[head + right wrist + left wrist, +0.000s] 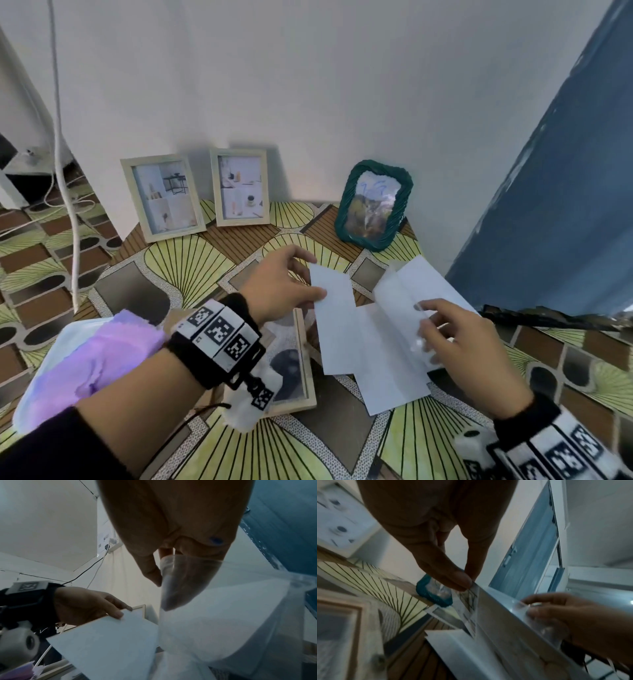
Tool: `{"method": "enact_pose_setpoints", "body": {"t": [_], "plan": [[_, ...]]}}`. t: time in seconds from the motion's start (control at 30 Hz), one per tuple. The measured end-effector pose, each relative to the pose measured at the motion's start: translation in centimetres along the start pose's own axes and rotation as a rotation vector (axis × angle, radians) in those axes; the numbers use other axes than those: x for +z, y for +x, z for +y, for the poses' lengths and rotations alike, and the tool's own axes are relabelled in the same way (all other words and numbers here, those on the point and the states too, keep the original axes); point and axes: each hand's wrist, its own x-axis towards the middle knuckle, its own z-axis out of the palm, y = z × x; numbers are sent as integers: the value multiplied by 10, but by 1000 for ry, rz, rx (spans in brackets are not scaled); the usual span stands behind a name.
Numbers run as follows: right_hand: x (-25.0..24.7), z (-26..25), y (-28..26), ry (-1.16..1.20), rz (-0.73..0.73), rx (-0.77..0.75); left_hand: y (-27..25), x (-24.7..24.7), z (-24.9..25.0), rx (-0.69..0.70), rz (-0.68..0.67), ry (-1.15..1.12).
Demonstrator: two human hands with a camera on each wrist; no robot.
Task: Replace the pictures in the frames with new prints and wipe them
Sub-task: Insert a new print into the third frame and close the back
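My left hand pinches the top corner of a white print, seen from its blank back; the left wrist view shows thumb and finger closed on that corner. My right hand pinches a clear plastic sleeve that holds more white prints. In the right wrist view the sleeve hangs from that hand's fingers. A light wooden frame lies flat on the patterned table under my left wrist. Against the wall stand two wooden frames and a teal frame.
A purple and pale blue cloth lies at the table's left, by my left forearm. A blue door rises close on the right. A white cable hangs down at the left, over the patterned floor.
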Motion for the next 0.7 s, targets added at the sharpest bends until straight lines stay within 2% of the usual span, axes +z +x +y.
{"method": "enact_pose_setpoints", "body": {"t": [0.13,0.27,0.57,0.63,0.7], "plan": [[0,2,-2,38,-26,-16,21,36,-12,-87,-94,225],[4,5,-7,-39,-49,-104,37,61,-19,-183,-180,381],[15,9,-21,-166,-193,-218,41,65,-30,-273,-273,375],[16,7,-22,-181,-216,-227,36,61,-26,-256,-272,412],[14,4,-23,-136,-205,-227,29,58,-23,-177,-210,453]]}}
